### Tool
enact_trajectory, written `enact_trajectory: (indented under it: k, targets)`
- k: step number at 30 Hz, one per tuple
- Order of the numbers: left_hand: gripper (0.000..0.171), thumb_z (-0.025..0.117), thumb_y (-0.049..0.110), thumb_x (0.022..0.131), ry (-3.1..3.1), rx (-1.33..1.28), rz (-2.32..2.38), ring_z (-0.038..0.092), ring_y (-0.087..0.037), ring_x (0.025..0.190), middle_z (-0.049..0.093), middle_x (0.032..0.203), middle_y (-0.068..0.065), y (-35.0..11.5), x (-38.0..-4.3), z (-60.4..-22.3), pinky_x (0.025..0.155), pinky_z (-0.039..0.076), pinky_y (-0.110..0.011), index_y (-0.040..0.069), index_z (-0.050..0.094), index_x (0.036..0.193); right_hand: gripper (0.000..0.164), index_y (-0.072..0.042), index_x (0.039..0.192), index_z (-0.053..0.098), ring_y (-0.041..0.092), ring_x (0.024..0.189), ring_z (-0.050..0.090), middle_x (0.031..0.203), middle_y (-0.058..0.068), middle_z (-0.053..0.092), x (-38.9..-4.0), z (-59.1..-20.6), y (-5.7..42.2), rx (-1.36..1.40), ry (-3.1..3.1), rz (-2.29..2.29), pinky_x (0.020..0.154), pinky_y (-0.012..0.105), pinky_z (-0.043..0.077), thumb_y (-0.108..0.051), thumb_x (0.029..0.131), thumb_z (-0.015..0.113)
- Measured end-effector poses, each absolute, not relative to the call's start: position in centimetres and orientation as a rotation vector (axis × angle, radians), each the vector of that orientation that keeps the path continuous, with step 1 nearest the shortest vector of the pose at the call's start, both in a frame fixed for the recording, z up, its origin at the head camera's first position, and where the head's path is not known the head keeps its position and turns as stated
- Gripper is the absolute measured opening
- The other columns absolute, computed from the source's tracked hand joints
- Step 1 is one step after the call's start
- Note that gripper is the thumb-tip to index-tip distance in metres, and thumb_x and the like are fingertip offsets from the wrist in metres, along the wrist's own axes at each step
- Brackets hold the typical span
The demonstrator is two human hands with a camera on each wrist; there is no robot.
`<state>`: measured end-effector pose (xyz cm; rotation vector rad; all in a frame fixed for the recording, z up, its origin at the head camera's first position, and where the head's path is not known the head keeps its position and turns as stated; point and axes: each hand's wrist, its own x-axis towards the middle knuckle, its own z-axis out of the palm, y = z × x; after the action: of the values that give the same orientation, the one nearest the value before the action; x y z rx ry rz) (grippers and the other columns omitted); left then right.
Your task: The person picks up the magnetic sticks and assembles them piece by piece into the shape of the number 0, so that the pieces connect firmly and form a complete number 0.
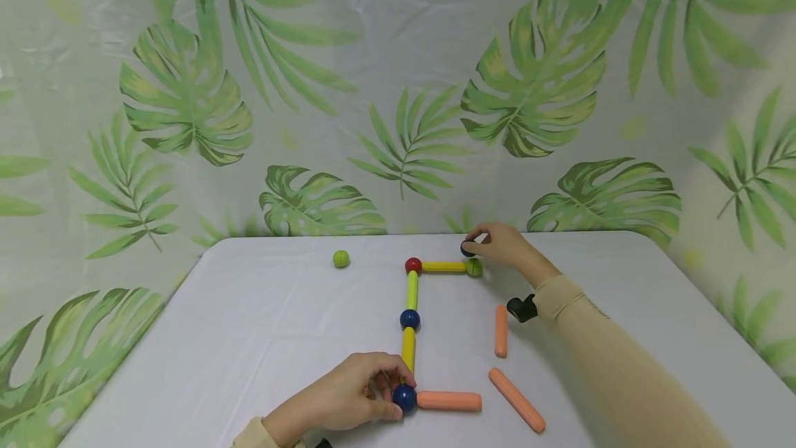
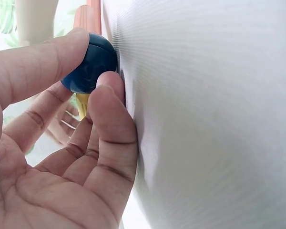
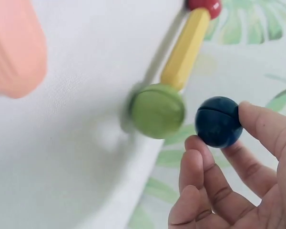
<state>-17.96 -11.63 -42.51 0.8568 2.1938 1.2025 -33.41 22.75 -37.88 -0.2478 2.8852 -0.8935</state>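
Observation:
My left hand [image 1: 361,393] pinches a blue ball [image 1: 405,399] at the near end of a chain of balls and rods. From that ball an orange rod [image 1: 449,401] runs right and a yellow rod [image 1: 408,355] runs away to another blue ball [image 1: 410,319]. A lime rod [image 1: 412,290] leads on to a red ball [image 1: 413,266], and a second yellow rod [image 1: 443,267] ends at a green ball [image 1: 475,267]. Between thumb and fingers my right hand [image 1: 500,247] holds a dark blue ball [image 3: 219,122], raised close beside the green ball.
Two loose orange rods, an upper one [image 1: 501,331] and a slanted one [image 1: 517,400], lie right of the chain. Another green ball [image 1: 340,258] sits at the back left of the white table [image 1: 280,323]. A leaf-patterned cloth [image 1: 423,75] hangs behind.

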Motion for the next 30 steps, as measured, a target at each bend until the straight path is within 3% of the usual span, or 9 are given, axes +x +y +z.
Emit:
enact_trajectory:
  k: [4, 11, 21, 30]
  targets:
    - [0.028, 0.087, 0.012, 0.09, 2.192, 0.856, 1.207, 0.063, -0.002, 0.08, 0.068, 0.097, 0.007, -11.8, -18.0, -42.6, 0.069, 0.05, -0.017, 0.024, 0.075, 0.112, 0.039, -0.007, 0.131, 0.071, 0.026, 0.092, 0.069, 0.107, 0.016, 0.076, -31.6, -36.9, 22.7, -0.375, 2.878, -0.905, 0.078, 0.039, 0.054, -0.037, 0.106, 0.068]
    - [0.028, 0.087, 0.01, 0.09, 2.178, 0.841, 1.211, 0.063, -0.002, 0.08, 0.068, 0.097, 0.007, -11.8, -18.1, -42.5, 0.07, 0.05, -0.017, 0.023, 0.076, 0.111, 0.034, -0.012, 0.128, 0.073, 0.017, 0.083, 0.063, 0.101, 0.012, 0.077, -27.7, -36.6, 23.0, -0.506, 2.835, -0.912, 0.072, 0.033, 0.05, -0.037, 0.105, 0.07]
    - [0.028, 0.087, 0.009, 0.09, 2.186, 0.821, 1.19, 0.062, -0.004, 0.081, 0.068, 0.098, 0.006, -11.8, -18.3, -42.2, 0.07, 0.05, -0.018, 0.024, 0.076, 0.11, 0.031, -0.017, 0.124, 0.073, 0.01, 0.086, 0.061, 0.094, -0.007, 0.071, -21.0, -36.5, 22.7, -0.616, 2.723, -0.946, 0.071, 0.027, 0.047, -0.038, 0.102, 0.075]
    - [0.028, 0.087, 0.008, 0.09, 2.173, 0.828, 1.196, 0.062, -0.003, 0.081, 0.068, 0.099, 0.005, -12.1, -18.4, -42.3, 0.069, 0.05, -0.017, 0.023, 0.076, 0.111, 0.032, -0.019, 0.125, 0.073, 0.001, 0.084, 0.06, 0.091, -0.011, 0.069, -17.5, -37.4, 22.3, -0.677, 2.62, -0.926, 0.073, 0.024, 0.051, -0.039, 0.1, 0.077]
